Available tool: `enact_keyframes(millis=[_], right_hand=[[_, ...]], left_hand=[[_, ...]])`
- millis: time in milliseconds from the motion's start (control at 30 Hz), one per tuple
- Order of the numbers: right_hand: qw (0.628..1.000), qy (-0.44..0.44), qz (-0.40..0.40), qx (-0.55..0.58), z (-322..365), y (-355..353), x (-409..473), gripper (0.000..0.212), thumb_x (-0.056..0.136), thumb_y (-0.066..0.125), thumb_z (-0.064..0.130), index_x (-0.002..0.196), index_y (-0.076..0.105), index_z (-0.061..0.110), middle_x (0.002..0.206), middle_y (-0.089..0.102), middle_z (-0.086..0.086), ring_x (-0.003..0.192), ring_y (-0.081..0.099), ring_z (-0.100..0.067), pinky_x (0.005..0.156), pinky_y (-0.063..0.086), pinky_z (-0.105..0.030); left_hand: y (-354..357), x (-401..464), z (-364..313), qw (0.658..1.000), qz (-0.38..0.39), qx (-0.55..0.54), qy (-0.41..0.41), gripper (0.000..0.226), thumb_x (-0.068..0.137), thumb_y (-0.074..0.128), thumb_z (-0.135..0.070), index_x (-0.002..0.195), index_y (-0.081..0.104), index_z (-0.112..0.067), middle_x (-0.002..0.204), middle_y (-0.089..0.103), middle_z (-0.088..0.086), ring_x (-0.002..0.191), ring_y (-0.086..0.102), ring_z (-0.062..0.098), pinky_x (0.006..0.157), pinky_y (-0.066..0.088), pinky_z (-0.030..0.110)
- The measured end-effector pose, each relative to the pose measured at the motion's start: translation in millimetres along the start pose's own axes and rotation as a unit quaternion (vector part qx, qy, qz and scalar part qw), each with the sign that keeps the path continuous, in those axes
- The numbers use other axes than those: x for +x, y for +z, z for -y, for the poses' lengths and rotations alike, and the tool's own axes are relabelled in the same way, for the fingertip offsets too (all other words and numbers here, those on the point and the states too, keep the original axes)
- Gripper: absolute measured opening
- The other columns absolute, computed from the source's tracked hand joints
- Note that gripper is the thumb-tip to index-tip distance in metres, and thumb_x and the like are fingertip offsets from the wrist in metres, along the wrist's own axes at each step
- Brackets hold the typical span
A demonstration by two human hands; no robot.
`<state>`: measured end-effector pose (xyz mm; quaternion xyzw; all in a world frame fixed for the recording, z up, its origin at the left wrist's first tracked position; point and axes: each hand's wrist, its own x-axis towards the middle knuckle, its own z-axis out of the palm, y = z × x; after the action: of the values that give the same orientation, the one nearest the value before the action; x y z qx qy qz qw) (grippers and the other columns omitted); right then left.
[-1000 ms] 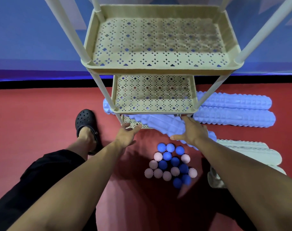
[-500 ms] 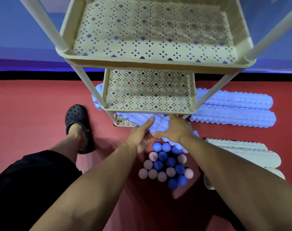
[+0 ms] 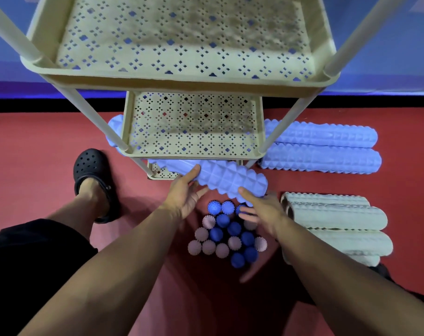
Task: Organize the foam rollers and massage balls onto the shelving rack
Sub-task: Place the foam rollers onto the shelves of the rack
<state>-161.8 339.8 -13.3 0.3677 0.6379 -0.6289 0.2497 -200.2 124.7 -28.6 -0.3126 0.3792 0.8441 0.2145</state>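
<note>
A cream three-tier rack stands in front of me, its top shelf (image 3: pixel 181 84) above a middle shelf (image 3: pixel 194 155). A blue knobbed foam roller (image 3: pixel 226 175) lies slanted across the bottom shelf (image 3: pixel 161 175), its right end jutting out toward me. My left hand (image 3: pixel 184 196) grips the roller's middle with the thumb on top. My right hand (image 3: pixel 263 210) cups its near end. Blue and pink spiky massage balls (image 3: pixel 224 236) sit clustered on the red floor under my hands.
Two blue rollers (image 3: pixel 322 147) lie on the floor right of the rack, with several cream rollers (image 3: pixel 339 223) nearer me. Another blue roller end (image 3: pixel 114 132) shows left of the middle shelf. My foot in a black clog (image 3: pixel 92 170) stands at the left.
My hands have spread apart along the blue roller, the left to its middle and the right to its near end. That end has come out further toward me. The rack looms closer.
</note>
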Motion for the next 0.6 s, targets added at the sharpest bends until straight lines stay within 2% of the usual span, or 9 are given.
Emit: enact_keyframes(millis=[100,233,367,533,600], right_hand=[[0.998,-0.061,-0.023,0.022,-6,20,8,0.047,0.082,0.082,0.029,0.117,0.063,0.003,0.105,0.073,-0.01,0.097,0.073,-0.024,0.079,0.062,-0.036],[0.994,-0.096,-0.029,-0.045,-7,37,8,0.051,0.077,0.08,0.046,0.109,0.053,0.018,0.1,0.072,0.001,0.09,0.074,-0.016,0.091,0.058,-0.042],[0.992,-0.112,-0.033,-0.056,-5,40,13,0.036,0.085,0.076,0.039,0.107,0.054,0.022,0.103,0.07,0.002,0.097,0.072,-0.018,0.097,0.055,-0.045],[0.99,-0.121,-0.035,-0.067,0,46,18,0.04,0.083,0.072,0.048,0.111,0.053,0.027,0.108,0.07,0.007,0.101,0.07,-0.015,0.099,0.054,-0.043],[0.987,-0.133,-0.044,-0.075,9,51,17,0.038,0.086,0.07,0.044,0.114,0.054,0.025,0.108,0.069,0.006,0.098,0.069,-0.012,0.096,0.054,-0.039]], left_hand=[[-5,2,-8,0.999,-0.02,0.009,0.029,0.033,0.096,0.063,-0.026,0.125,0.063,-0.01,0.1,0.073,0.003,0.097,0.068,0.02,0.083,0.06,0.04],[-21,3,-24,0.998,-0.035,0.01,0.049,0.033,0.099,0.059,-0.026,0.128,0.06,-0.013,0.105,0.07,0.001,0.106,0.063,0.025,0.085,0.059,0.049],[-29,5,-30,0.999,-0.017,-0.004,0.039,0.037,0.099,0.059,-0.024,0.133,0.058,-0.01,0.115,0.072,0.003,0.119,0.062,0.03,0.088,0.057,0.054],[-30,10,-32,0.998,-0.013,-0.022,0.049,0.037,0.099,0.06,-0.024,0.133,0.057,-0.009,0.111,0.072,0.002,0.105,0.069,0.023,0.085,0.058,0.05],[-30,12,-35,0.998,-0.026,-0.021,0.049,0.044,0.098,0.062,-0.024,0.137,0.054,-0.006,0.111,0.069,0.002,0.105,0.068,0.02,0.085,0.058,0.048]])
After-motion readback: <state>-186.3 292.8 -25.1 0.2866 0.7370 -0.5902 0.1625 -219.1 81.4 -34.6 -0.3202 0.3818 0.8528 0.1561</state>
